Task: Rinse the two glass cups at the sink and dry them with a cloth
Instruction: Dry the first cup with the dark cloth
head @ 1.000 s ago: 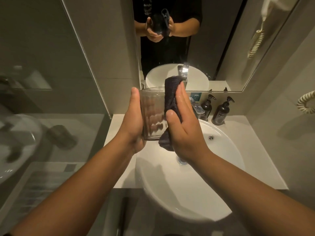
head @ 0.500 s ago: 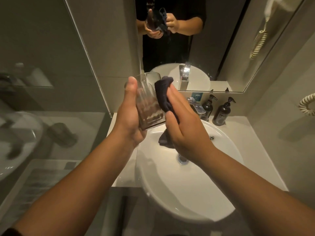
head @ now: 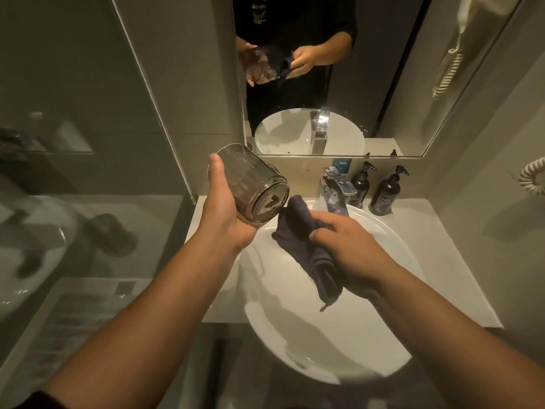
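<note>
Left hand (head: 227,214) has its fingers wrapped round the side of the cup (head: 249,184), thumb lying along the near wall, cup tipped on its side with the thick base facing the camera and the mouth pointing off toward the mirror (head: 333,84). Right hand (head: 348,246) has its fingers bunched round the dark cloth (head: 306,240), a loose tail hanging down over the sink (head: 383,364); the top fold of the cloth sits just beside the cup's base, maybe brushing it, can't tell. Both are held up above the bowl, left of the tap (head: 336,193), with two pump bottles (head: 373,188) on the worktop (head: 448,276) behind. Only one cup is in view — no idea where the second is. Handling-wise I'd guess the glass is stiff, fairly weighty at the base, slick if any water's left on it, and it won't survive a drop onto that ceramic. So a full wrap round the ribbed wall beats pinching the rim. The cloth is soft and floppy — grab it in a wad anywhere and push it in.
</note>
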{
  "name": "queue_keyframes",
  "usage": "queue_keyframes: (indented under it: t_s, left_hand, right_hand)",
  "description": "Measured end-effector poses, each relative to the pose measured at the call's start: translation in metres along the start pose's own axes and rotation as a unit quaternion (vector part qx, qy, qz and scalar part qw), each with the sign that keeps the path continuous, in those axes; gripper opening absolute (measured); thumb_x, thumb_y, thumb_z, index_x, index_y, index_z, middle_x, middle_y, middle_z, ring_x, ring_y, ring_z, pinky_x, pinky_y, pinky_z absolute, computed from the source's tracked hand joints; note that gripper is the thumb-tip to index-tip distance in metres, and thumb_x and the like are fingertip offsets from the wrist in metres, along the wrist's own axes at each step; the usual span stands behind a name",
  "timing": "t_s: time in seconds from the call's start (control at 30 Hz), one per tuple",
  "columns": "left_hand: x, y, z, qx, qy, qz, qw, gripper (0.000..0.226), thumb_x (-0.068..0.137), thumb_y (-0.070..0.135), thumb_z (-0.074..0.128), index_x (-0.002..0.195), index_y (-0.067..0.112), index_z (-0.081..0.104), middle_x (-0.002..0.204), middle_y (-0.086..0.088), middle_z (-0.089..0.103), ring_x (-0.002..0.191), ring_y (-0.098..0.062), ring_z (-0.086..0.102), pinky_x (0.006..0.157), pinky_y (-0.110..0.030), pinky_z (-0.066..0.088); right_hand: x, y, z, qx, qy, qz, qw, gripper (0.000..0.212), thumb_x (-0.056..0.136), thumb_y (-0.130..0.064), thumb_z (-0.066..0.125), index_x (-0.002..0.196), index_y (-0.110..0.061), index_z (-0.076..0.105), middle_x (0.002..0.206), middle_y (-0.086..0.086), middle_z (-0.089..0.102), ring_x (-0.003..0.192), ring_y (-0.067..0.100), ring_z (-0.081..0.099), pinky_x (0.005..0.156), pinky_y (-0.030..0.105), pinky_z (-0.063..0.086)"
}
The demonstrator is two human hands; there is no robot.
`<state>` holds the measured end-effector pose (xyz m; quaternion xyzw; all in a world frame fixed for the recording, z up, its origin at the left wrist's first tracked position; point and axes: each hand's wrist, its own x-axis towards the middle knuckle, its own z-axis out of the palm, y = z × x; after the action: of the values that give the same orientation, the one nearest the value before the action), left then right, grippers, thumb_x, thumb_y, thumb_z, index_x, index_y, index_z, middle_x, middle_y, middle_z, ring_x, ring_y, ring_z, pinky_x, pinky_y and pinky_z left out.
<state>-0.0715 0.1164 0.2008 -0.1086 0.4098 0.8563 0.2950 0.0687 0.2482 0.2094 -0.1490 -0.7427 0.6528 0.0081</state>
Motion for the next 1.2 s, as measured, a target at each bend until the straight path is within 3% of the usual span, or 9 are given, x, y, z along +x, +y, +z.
queue_keyframes:
  t_s: [0.1, 0.2, 0.33, 0.6, 0.8, 0.93, 1.07, 1.13, 1.2]
  left_hand:
    - [-0.002, -0.004, 0.002, 0.014, 0.030, 0.003, 0.999, 0.074, 0.083, 0.078, 0.049, 0.122, 0.017, 0.063, 0.113, -0.015, 0.075, 0.101, -0.036, 0.073, 0.093, -0.066, 0.051]
    - [-0.006, -0.009, 0.006, 0.015, 0.034, -0.002, 0.999, 0.068, 0.085, 0.074, 0.053, 0.119, 0.016, 0.064, 0.107, -0.015, 0.077, 0.096, -0.035, 0.075, 0.089, -0.063, 0.055]
    - [-0.015, -0.010, 0.011, -0.009, -0.001, -0.045, 0.999, 0.074, 0.085, 0.072, 0.056, 0.127, 0.012, 0.064, 0.113, -0.015, 0.075, 0.097, -0.033, 0.075, 0.073, -0.042, 0.062]
    - [-0.023, -0.006, 0.004, -0.017, -0.001, -0.096, 0.995, 0.083, 0.080, 0.076, 0.058, 0.122, 0.005, 0.067, 0.094, -0.017, 0.077, 0.077, -0.031, 0.077, 0.058, -0.035, 0.061]
    - [-0.019, -0.007, 0.000, 0.023, -0.004, -0.087, 0.996, 0.090, 0.076, 0.081, 0.058, 0.129, 0.009, 0.065, 0.118, -0.020, 0.072, 0.102, -0.037, 0.073, 0.086, -0.048, 0.060]
    - [-0.017, 0.003, 0.003, 0.003, 0.008, -0.025, 1.000, 0.078, 0.086, 0.076, 0.049, 0.129, 0.013, 0.064, 0.116, -0.019, 0.073, 0.096, -0.037, 0.075, 0.077, -0.050, 0.062]
    - [-0.019, 0.006, 0.007, 0.003, 0.004, -0.010, 1.000, 0.070, 0.089, 0.073, 0.045, 0.120, 0.014, 0.069, 0.103, -0.016, 0.077, 0.086, -0.032, 0.077, 0.078, -0.051, 0.062]
    - [-0.020, 0.003, 0.008, 0.000, 0.017, -0.017, 1.000, 0.067, 0.089, 0.073, 0.048, 0.119, 0.016, 0.069, 0.102, -0.017, 0.077, 0.086, -0.034, 0.076, 0.078, -0.053, 0.062]
    - [-0.017, 0.000, 0.006, 0.002, 0.027, -0.025, 0.999, 0.067, 0.088, 0.073, 0.049, 0.120, 0.017, 0.069, 0.105, -0.018, 0.076, 0.087, -0.035, 0.076, 0.076, -0.053, 0.062]
  right_hand:
    - [0.003, -0.005, 0.000, 0.068, 0.088, -0.037, 0.993, 0.035, 0.086, 0.006, 0.042, 0.096, -0.015, 0.068, 0.081, 0.005, 0.066, 0.070, 0.018, 0.057, 0.059, 0.025, 0.045]
    - [0.004, -0.017, 0.011, -0.104, 0.166, -0.202, 0.960, 0.042, 0.086, 0.006, 0.045, 0.115, -0.018, 0.062, 0.102, 0.007, 0.064, 0.090, 0.016, 0.059, 0.074, 0.017, 0.046]
    - [0.018, -0.001, 0.037, -0.415, 0.142, -0.376, 0.816, 0.056, 0.089, -0.002, 0.040, 0.145, 0.001, 0.036, 0.154, 0.024, 0.030, 0.144, 0.035, 0.028, 0.117, 0.036, 0.029]
    - [0.028, 0.038, 0.035, -0.487, 0.098, -0.523, 0.693, 0.037, 0.097, 0.003, 0.049, 0.133, -0.001, 0.054, 0.147, 0.019, 0.040, 0.137, 0.042, 0.037, 0.106, 0.056, 0.039]
    - [0.027, 0.055, 0.020, -0.496, 0.086, -0.541, 0.674, 0.037, 0.095, 0.002, 0.053, 0.131, -0.007, 0.055, 0.142, 0.012, 0.045, 0.133, 0.034, 0.045, 0.108, 0.049, 0.042]
    - [0.030, 0.062, -0.002, -0.483, 0.082, -0.466, 0.737, 0.038, 0.094, 0.003, 0.040, 0.125, -0.003, 0.062, 0.138, 0.016, 0.053, 0.129, 0.032, 0.047, 0.111, 0.039, 0.037]
    - [0.035, 0.039, -0.023, -0.163, 0.189, -0.085, 0.965, 0.058, 0.083, 0.007, 0.044, 0.132, -0.017, 0.060, 0.132, 0.013, 0.061, 0.112, 0.023, 0.060, 0.099, 0.036, 0.048]
    - [0.036, 0.023, -0.034, 0.074, 0.190, -0.006, 0.979, 0.055, 0.084, 0.008, 0.041, 0.126, -0.019, 0.064, 0.121, 0.015, 0.066, 0.105, 0.029, 0.065, 0.094, 0.041, 0.052]
    - [0.030, 0.007, -0.034, 0.092, 0.175, -0.039, 0.979, 0.051, 0.087, 0.006, 0.040, 0.125, -0.019, 0.062, 0.118, 0.014, 0.065, 0.106, 0.031, 0.064, 0.085, 0.038, 0.055]
